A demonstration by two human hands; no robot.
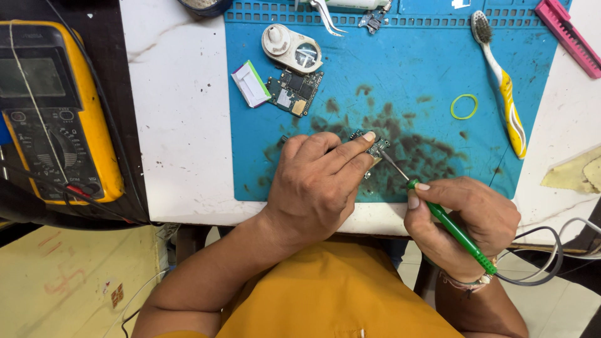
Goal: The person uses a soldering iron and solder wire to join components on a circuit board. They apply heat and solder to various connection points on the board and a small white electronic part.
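My left hand presses a small circuit board down on the blue work mat, fingers curled over it so most of the board is hidden. My right hand grips a green-handled soldering iron like a pen. Its thin metal tip reaches up-left and touches the board's edge beside my left fingertips. A dark stained patch covers the mat around the board.
A second circuit board, a white-and-green part and a white round device lie on the mat's upper left. A yellow-and-white toothbrush, green rubber band, tweezers and pink tool lie beyond. A yellow multimeter stands left.
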